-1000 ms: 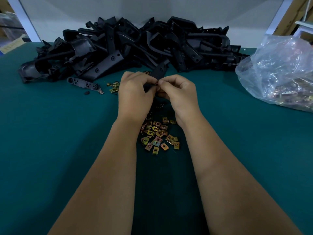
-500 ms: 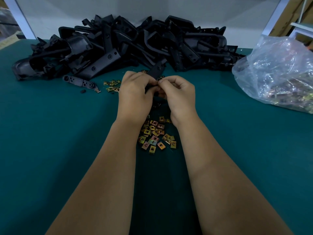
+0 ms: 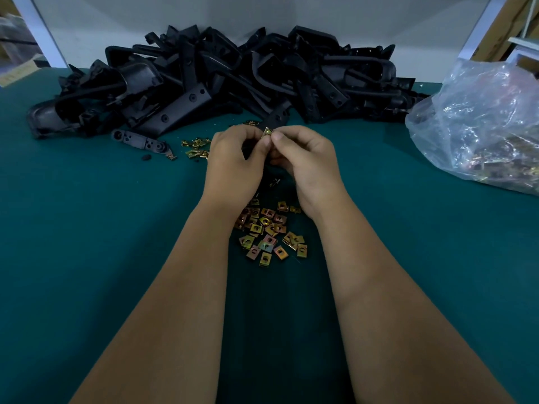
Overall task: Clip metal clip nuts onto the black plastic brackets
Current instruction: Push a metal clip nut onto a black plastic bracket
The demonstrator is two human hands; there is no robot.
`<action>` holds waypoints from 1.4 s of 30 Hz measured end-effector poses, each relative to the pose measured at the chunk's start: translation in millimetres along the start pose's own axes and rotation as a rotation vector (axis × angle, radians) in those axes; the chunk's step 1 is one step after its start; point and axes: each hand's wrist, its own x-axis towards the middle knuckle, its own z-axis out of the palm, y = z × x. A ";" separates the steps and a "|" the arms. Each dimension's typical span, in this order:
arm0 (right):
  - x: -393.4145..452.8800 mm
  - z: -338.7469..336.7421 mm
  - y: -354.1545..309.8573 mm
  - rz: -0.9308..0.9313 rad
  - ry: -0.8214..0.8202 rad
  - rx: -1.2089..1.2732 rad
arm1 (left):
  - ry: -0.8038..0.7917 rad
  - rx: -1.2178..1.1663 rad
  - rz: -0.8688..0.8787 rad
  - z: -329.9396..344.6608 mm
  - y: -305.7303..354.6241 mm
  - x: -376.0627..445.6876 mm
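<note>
My left hand [image 3: 233, 161] and my right hand [image 3: 303, 161] meet above the green table, fingers curled. Between the thumbs shows a brass-coloured clip nut [image 3: 267, 132], pinched by my right thumb and forefinger. A black plastic bracket [image 3: 277, 117] sticks out beyond the fingertips; my left hand grips its near end, mostly hidden by the fingers. Several loose clip nuts [image 3: 269, 236] lie in a heap under my wrists. A big pile of black brackets [image 3: 221, 80] fills the back of the table.
A clear plastic bag [image 3: 484, 126] of more clip nuts sits at the right. A single flat bracket [image 3: 140, 141] and a small scatter of clip nuts [image 3: 196, 148] lie left of my hands. A white wall closes the table's far edge.
The hands have stayed together over the heap. The clip nut now shows plainly between the thumbs at the bracket's end; before it was barely visible.
</note>
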 end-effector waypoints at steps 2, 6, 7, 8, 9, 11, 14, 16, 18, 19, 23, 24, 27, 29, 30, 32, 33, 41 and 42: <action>-1.0 0.9 0.4 -0.009 0.005 0.022 | -0.024 -0.028 -0.015 -0.5 1.9 -1.1; -3.3 8.3 1.0 0.003 0.050 0.117 | -0.059 -0.088 -0.044 -2.9 3.5 -1.7; -3.5 9.7 1.0 0.015 0.066 0.148 | -0.051 -0.113 -0.052 -3.4 4.9 -3.0; -3.4 10.7 1.1 0.026 0.082 0.174 | -0.041 -0.138 -0.058 -3.7 6.3 -4.4; -3.4 11.2 1.2 0.034 0.093 0.191 | -0.034 -0.149 -0.058 -3.9 7.7 -5.4; -3.4 11.6 1.4 0.042 0.099 0.200 | -0.029 -0.147 -0.045 -3.4 9.7 -5.7; -3.1 15.6 2.4 0.044 0.091 0.206 | -0.041 -0.194 -0.052 -2.1 9.3 -2.1; -3.7 20.9 2.4 0.040 0.083 0.235 | -0.054 -0.271 -0.070 -2.5 9.6 -1.1; -3.7 25.1 1.6 0.035 0.085 0.261 | -0.062 -0.352 -0.072 -4.8 11.1 -1.0; -3.7 26.0 1.0 0.027 0.087 0.260 | -0.069 -0.393 -0.076 -5.5 11.8 -1.4; -4.7 24.5 -0.5 -0.005 0.086 0.265 | -0.081 -0.491 -0.111 -6.0 13.0 -3.9; -5.5 24.1 -0.7 -0.008 0.077 0.266 | -0.070 -0.474 -0.097 -6.5 12.7 -4.2; -5.7 19.6 -3.4 0.007 0.051 0.228 | -0.017 -0.274 -0.018 -6.7 7.6 -5.0; -4.7 13.6 -6.8 0.038 0.056 0.172 | 0.033 -0.078 0.051 -6.9 5.4 -7.0; -4.0 10.7 -8.0 0.048 0.057 0.102 | 0.050 0.005 0.098 -6.6 4.9 -8.6; -3.7 6.5 -8.3 0.047 0.044 -0.105 | 0.055 0.136 0.204 -5.4 3.5 -10.3; -4.2 5.9 -7.7 0.042 0.044 -0.200 | 0.055 0.190 0.243 -4.8 2.6 -11.0; -1.9 5.3 -10.7 0.097 0.063 -0.341 | 0.111 0.427 0.349 -5.8 3.5 -11.2; -2.0 7.4 -10.2 0.112 0.049 -0.347 | 0.111 0.446 0.368 -4.6 4.0 -11.6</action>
